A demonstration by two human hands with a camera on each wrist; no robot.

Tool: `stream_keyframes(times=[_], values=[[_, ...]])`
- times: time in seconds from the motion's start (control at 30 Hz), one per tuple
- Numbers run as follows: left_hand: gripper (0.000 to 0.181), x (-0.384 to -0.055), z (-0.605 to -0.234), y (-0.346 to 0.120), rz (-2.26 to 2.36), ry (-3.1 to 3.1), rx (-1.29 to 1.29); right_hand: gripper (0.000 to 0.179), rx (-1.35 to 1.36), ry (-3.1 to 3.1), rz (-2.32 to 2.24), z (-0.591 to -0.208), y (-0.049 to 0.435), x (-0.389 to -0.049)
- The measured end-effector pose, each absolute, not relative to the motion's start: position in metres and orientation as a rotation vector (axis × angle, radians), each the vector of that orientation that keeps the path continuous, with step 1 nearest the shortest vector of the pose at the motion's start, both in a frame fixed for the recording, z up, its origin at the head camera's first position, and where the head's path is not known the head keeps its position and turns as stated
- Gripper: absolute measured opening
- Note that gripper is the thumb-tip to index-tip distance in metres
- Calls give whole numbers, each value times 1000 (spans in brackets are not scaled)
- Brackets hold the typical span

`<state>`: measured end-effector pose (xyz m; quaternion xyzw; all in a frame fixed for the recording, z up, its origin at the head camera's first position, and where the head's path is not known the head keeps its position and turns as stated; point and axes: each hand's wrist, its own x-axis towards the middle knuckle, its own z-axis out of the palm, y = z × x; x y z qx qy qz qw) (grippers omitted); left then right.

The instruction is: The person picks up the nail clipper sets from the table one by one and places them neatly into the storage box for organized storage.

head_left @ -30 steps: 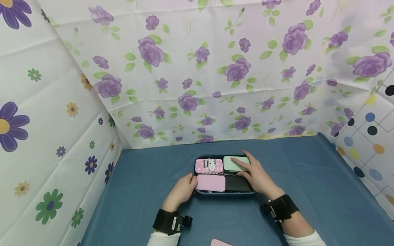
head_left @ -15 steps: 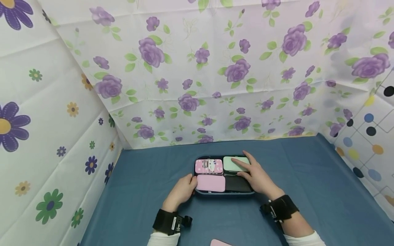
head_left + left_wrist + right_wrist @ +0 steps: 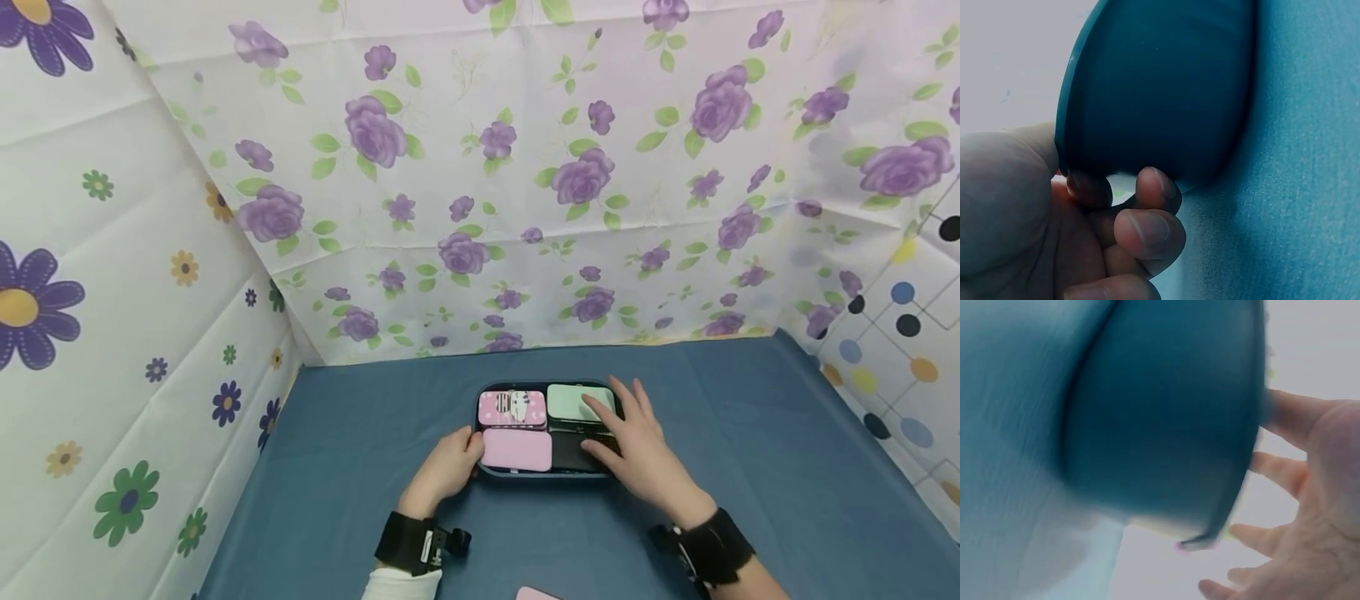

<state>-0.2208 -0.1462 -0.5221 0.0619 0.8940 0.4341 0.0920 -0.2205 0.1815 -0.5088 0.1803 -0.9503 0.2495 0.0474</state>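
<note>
A dark blue storage box (image 3: 525,476) with rounded corners stands on the table. Inside lie a pink tin with a cartoon print (image 3: 491,408), a mint-green tin (image 3: 566,402), a plain pink case (image 3: 517,450) and a black case (image 3: 573,452). My left hand (image 3: 442,467) grips the box's left end, thumb over the rim and fingers curled against the outer wall (image 3: 1160,87). My right hand (image 3: 645,454), fingers spread, is over the box's right end. In the right wrist view its straight fingers (image 3: 1279,472) reach past the rim; their tips are partly hidden.
Blue cloth (image 3: 360,417) covers the table. The corner of a pink object (image 3: 534,594) shows at the bottom edge of the head view. Flower-printed sheets (image 3: 420,167) rise behind and at the left, and a dotted sheet (image 3: 907,358) stands at the right.
My right hand has shifted right and toward me, its fingers drawing back from over the mint-green tin and spreading wider. The left hand keeps its hold on the box, which stays in place.
</note>
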Motion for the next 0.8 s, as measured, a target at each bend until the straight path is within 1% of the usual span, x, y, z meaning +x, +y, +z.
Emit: stream_keyframes(times=[0.13,0.17,0.3,0.37,0.43,0.5,0.57,0.67,0.8], values=[[36,-221,-522,-146,1308,2653,210,73,566,-2932,757,-499,184,-192],[38,-222,-529,-148,1324,2665,255,74,586,-2932,752,-496,184,-185],[38,-222,-529,-148,1327,2672,264,71,675,-2893,775,-489,182,-160],[38,-222,-529,-148,1311,2678,249,67,736,-2865,789,-485,181,-148],[36,-221,-523,-145,1284,2665,194,58,812,-2860,824,-483,178,-138],[35,-221,-523,-145,1275,2667,195,49,903,-2909,885,-481,176,-130],[35,-221,-522,-145,1269,2668,207,44,993,-3004,933,-481,174,-125],[35,-221,-521,-145,1270,2674,228,47,1095,-3162,976,-486,170,-121],[35,-221,-520,-145,1263,2669,229,55,1213,-3260,888,-504,163,-119]])
